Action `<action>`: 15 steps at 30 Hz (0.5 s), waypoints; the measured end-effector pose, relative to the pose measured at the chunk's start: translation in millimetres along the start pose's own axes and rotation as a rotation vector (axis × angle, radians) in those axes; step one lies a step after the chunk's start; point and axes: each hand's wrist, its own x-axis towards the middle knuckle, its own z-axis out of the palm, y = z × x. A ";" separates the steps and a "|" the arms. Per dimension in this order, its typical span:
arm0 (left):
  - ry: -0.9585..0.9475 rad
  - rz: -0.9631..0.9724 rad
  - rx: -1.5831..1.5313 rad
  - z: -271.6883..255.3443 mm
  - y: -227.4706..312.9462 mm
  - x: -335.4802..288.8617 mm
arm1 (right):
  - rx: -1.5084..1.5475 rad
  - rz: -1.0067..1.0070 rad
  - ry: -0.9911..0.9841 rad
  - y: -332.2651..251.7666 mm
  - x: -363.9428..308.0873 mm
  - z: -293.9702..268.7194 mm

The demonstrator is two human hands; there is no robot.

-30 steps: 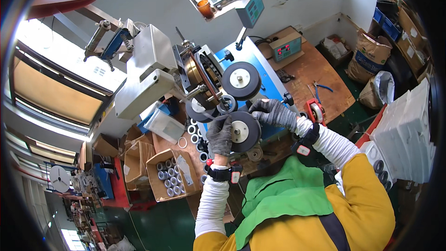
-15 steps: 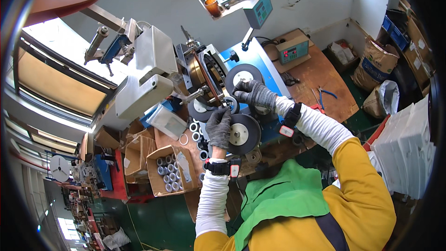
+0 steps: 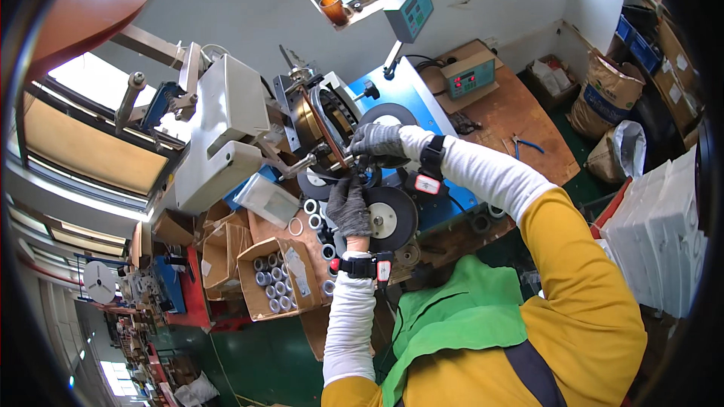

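My left hand (image 3: 348, 209), in a grey knit glove, is at the front of a ring-shaped winding machine, beside a black roller wheel (image 3: 391, 218). Its fingers are drawn together near a small dark ring (image 3: 369, 175) between the rollers; what they grip is hidden. Over that ring, my right hand (image 3: 378, 143), gloved alike, reaches in from the right with curled fingers, close to the machine's upright brass-coloured ring (image 3: 311, 125). Whatever lies in its fingers cannot be made out. A second black roller (image 3: 387, 113) stands behind the right hand, and a third (image 3: 313, 185) is left of the left hand.
A cardboard box (image 3: 308, 275) of wound rings sits left of my left forearm, with loose rings (image 3: 311, 206) and a clear plastic tub (image 3: 267, 200) beyond. At the right are a control box (image 3: 467, 78) and blue-handled pliers (image 3: 528, 145). Stacked white trays (image 3: 652, 230) stand far right.
My right hand has moved left and down, from the back roller to the ring near my left hand. The left hand has shifted only slightly, and the whole view has tilted a little.
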 end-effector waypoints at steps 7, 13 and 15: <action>0.063 0.036 0.017 -10.8 34.1 -23.7 | 0.486 0.831 0.026 -48.9 28.8 -6.0; -0.631 -0.118 -0.057 21.4 49.6 -149.2 | -0.390 0.277 0.312 -33.9 5.7 -4.2; -0.692 -0.848 -0.533 44.7 9.3 -162.8 | -0.368 0.318 0.224 -42.4 10.4 0.2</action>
